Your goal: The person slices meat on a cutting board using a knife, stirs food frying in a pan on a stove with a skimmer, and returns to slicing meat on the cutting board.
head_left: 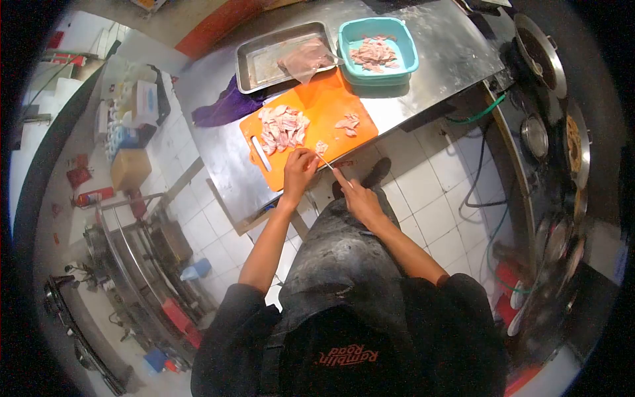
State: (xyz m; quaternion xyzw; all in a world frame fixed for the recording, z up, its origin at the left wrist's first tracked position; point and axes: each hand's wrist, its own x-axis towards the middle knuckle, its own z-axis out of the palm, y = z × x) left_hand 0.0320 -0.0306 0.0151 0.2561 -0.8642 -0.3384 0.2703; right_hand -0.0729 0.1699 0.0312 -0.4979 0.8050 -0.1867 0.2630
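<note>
1. Meat pile (284, 127): lies on the left part of the orange cutting board (321, 99), upon the tabletop (208, 149). Judged soft, limp and slippery, each piece light; best scooped from beneath.
2. Left hand (301, 171): fingers curled at the board's near edge; whether they grip anything cannot be told.
3. Small meat piece (321, 147): beside the left fingertips, near the tip of the knife (325, 161). Judged liable to slide; pin with tucked fingertips.
4. Right hand (357, 200): closed around the knife's handle, the proper hold.

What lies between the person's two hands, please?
In the head view, the knife lies there, held in the right hand and reaching close to the left hand.
</note>
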